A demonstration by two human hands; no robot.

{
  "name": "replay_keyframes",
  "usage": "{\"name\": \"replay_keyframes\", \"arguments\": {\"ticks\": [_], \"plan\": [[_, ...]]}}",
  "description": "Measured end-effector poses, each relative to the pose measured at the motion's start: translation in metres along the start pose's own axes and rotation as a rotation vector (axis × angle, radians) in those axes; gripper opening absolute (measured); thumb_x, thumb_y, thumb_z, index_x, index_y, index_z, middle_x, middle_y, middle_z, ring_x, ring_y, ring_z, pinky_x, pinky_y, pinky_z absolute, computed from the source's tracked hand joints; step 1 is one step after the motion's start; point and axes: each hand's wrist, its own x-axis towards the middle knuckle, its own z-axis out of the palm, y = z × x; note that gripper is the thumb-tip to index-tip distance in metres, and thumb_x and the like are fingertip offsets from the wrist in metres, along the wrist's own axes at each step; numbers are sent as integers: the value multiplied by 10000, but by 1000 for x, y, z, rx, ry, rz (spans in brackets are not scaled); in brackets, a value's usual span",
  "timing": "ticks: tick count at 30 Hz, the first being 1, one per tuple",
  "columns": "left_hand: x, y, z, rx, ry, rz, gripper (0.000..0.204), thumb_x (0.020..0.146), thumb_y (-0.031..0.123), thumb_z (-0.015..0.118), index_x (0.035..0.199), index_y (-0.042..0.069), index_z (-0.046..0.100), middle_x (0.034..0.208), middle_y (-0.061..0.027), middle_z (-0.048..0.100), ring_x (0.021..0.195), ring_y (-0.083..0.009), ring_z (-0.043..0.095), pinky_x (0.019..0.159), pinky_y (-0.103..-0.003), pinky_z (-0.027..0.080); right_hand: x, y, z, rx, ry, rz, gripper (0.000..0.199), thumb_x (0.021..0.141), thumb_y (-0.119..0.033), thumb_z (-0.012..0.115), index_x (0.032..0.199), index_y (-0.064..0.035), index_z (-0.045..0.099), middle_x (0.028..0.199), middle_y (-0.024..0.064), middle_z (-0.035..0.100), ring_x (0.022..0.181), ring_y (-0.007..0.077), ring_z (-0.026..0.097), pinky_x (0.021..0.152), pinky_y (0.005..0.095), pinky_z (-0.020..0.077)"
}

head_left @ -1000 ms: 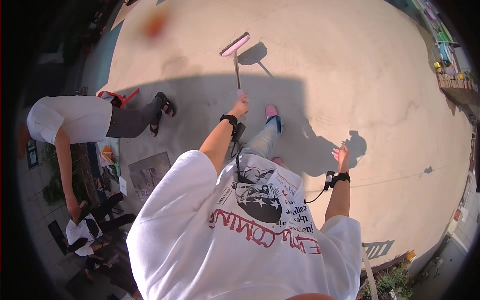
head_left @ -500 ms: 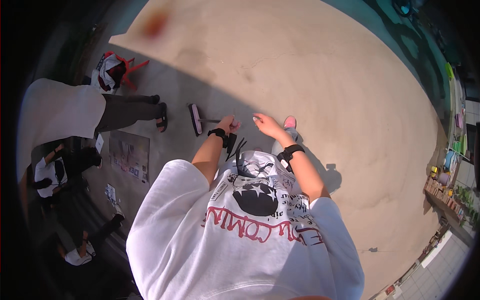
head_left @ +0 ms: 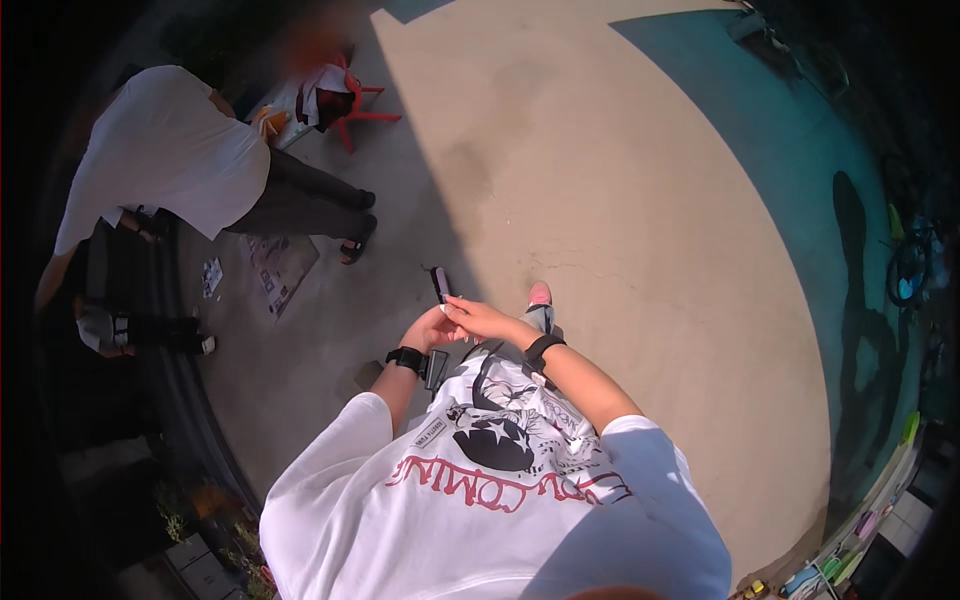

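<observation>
My left hand (head_left: 432, 330) has its fingers curled in front of my body. My right hand (head_left: 482, 318) lies against it, its fingers bent over the left hand's fingertips. Just past the two hands is the broom (head_left: 443, 284), its pink and black head near the floor. In the earlier frame its handle ran back to my left hand; now my hands hide most of that handle. What the right fingers grip, if anything, is hidden. Both wrists wear black bands, and my foot in a pink shoe (head_left: 540, 293) shows beyond the right hand.
At the left, a person in a white shirt (head_left: 175, 150) bends over, near a red stool (head_left: 365, 116) with clothing on it. A printed sheet (head_left: 278, 272) lies on the floor. Another person (head_left: 110, 330) is farther left. Items line the right edge, including a bicycle wheel (head_left: 908, 276).
My hands have come together from being apart. The view has turned, shifting the stool and the person rightward in the picture. That person now bends over, and the broom head shows closer to my hands.
</observation>
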Motion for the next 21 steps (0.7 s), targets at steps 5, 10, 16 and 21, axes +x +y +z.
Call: {"name": "replay_keyframes", "arguments": {"ticks": [5, 10, 16, 21], "plan": [[33, 5, 48, -305, 99, 0, 229, 801, 234, 405, 812, 24, 498, 733, -115, 554, 639, -240, 568, 571, -319, 502, 24, -5, -73, 23, -174, 104, 499, 796, -446, 373, 1172, -120, 339, 580, 34, 510, 413, 109, 468, 352, 223, 389], [133, 31, 80, -490, 170, 204, 227, 783, 243, 413, 794, 32, 496, 686, -99, 554, 548, -240, 557, 510, -302, 496, 80, -15, -175, -139, -487, 194, 292, 797, -299, 337, 938, -94, 490, 540, 57, 512, 370, 127, 465, 339, 245, 397], [229, 98, 109, -562, 281, 174, 152, 742, 210, 461, 767, 65, 498, 627, -66, 540, 599, -206, 557, 493, -302, 482, 146, -14, -277, -256, -395, 138, 218, 781, -214, 343, 837, -54, 481, 546, 75, 530, 385, 154, 487, 356, 281, 409], [296, 191, 147, -491, 508, 113, 279, 732, 376, 496, 645, 112, 475, 566, -15, 528, 497, -127, 511, 423, -220, 424, 212, -63, -395, -369, -551, -12, 223, 780, -206, 343, 827, -41, 485, 588, 77, 552, 450, 153, 529, 412, 276, 427]]}}
